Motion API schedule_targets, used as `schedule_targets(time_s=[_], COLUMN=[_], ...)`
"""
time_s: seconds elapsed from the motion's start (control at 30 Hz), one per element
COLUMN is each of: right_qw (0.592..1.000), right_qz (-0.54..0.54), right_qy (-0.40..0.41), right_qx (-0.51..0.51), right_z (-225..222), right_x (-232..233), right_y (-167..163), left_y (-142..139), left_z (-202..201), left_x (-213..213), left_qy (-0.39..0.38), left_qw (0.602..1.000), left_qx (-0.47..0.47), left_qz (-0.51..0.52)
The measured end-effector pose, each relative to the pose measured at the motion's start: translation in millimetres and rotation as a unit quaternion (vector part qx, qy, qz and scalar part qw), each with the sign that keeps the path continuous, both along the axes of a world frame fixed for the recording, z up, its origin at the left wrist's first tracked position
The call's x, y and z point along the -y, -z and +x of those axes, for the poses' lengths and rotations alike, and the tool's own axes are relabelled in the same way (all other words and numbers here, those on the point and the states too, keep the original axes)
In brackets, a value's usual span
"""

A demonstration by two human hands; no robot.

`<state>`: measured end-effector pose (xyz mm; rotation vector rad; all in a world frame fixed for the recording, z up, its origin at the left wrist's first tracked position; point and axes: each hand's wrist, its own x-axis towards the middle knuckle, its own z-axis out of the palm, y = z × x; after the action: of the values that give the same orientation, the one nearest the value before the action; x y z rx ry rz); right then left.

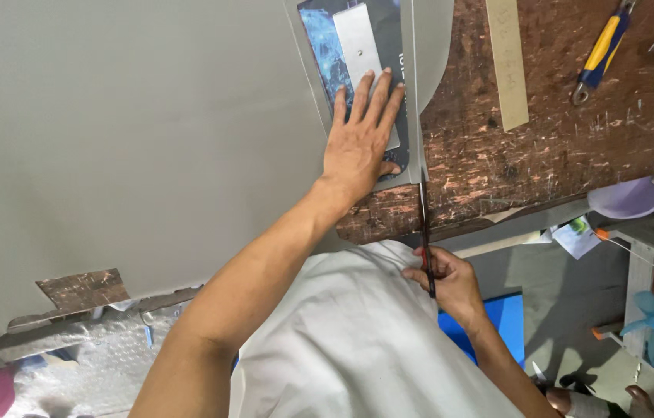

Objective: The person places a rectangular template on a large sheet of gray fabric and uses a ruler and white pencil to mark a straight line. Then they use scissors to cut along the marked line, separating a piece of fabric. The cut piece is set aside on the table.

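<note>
Grey sheet (133, 147) runs off the top and left edges; full extent not visible. Dark template (358, 46) is cut by the top edge and partly covered by the left hand (358, 143). Scissors (425, 232): handles buried in the right hand (447, 282). Blue-and-yellow tool (601, 50) cropped at top. Bottom-left clutter too blurred to identify.

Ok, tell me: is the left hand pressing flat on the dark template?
Yes, the left hand lies spread flat on the dark rectangular template atop the grey sheet.
</note>
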<state>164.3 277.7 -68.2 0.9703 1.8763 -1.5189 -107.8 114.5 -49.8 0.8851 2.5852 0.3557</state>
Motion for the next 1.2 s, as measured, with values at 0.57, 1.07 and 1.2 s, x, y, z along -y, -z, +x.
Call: schedule_targets(time_s=[0.57,1.07,1.2], right_qw=[0.999,0.998,0.997], right_qz=[0.051,0.061,0.069], right_qy=[-0.017,-0.002,-0.004], right_qx=[-0.002,-0.003,-0.021], right_z=[-13,-17,-23], right_x=[9,9,11], right_y=[-19,-21,-20], left_y=[8,8,8], left_z=[3,4,6], left_x=[2,-1,-1], left_qy=[-0.006,-0.007,-0.01], left_qw=[1.0,1.0,0.999], left_qx=[0.003,0.01,0.007], left_qz=[0.017,0.025,0.03])
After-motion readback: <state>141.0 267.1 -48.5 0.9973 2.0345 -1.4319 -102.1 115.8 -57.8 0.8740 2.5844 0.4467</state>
